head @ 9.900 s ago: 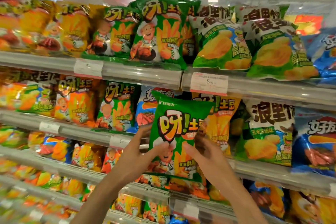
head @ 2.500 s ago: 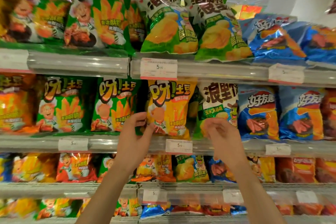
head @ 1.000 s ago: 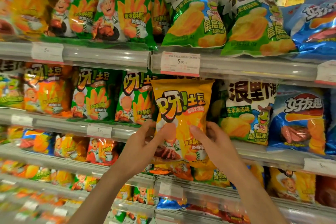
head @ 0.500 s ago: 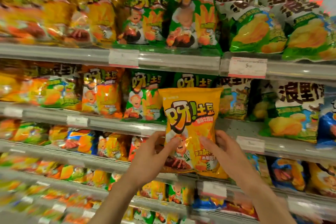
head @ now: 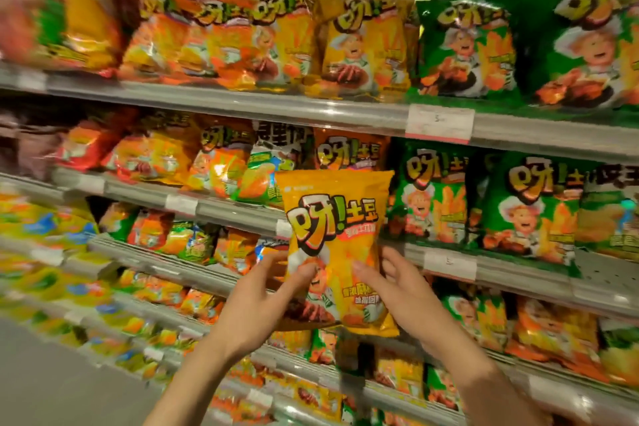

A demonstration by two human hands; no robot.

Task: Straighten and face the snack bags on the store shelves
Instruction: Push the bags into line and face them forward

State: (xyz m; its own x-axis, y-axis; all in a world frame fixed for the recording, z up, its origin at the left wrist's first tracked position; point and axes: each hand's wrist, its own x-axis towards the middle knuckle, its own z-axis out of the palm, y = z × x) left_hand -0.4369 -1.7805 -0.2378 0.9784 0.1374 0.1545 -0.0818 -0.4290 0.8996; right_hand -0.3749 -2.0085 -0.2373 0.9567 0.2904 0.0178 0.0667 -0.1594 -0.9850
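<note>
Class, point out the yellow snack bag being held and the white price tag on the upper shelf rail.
Yellow snack bag (head: 337, 214), head view, on its printed logo.
White price tag (head: 439, 123), head view, on its middle.

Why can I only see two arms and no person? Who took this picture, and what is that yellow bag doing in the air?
The camera sits on the person's head and looks forward and down, so you see what they see: only their own arms and hands, in this one view. There is no robot here.

In front of them are long grey metal shop shelves with small white price tags on the edges. The shelves are packed with shiny snack bags: orange-yellow ones on the upper left and green ones to the right. The sides of the picture are blurred.

The yellow plastic snack bag with the cartoon chef is not floating. The left hand and the right hand grip its lower part, one on each side, holding it upright with its front facing the camera, out in front of the shelves.
</note>
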